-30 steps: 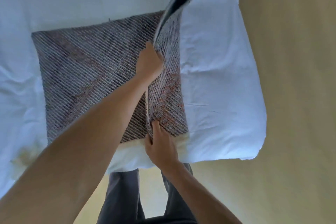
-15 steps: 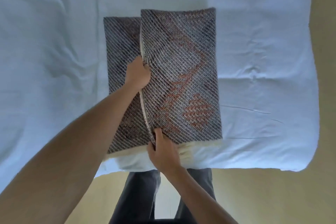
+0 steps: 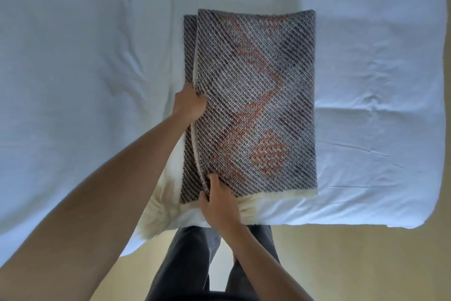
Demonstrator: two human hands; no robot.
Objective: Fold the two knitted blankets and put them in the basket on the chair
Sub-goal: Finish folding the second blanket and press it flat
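Knitted blanket [image 3: 256, 105] is lying folded on the white bed sheet [image 3: 73, 81], close to the bed's near edge, right in front of you. Grey diagonal knit with an orange pattern is facing up. The top layer is sitting almost square over the lower one, and a narrow strip of the lower layer is showing along the left side.

Your left hand [image 3: 189, 103] is gripping the left edge of the top layer about halfway along it. The fingers are curling round the edge, and their tips are hidden under the fabric.

Your right hand [image 3: 217, 200] is pinching the near left corner of the same layer. The thumb is pressing down on top of the knit and the fingers are curling in at the edge beside it. You cannot tell how far they are reaching underneath.

Cream fleecy fabric [image 3: 156, 217] is poking out from under the blanket along its near edge and is bunching to the left, spilling over the edge of the bed.

Your dark trousers [image 3: 185, 264] are showing below the bed, over a pale yellow floor [image 3: 341, 264].
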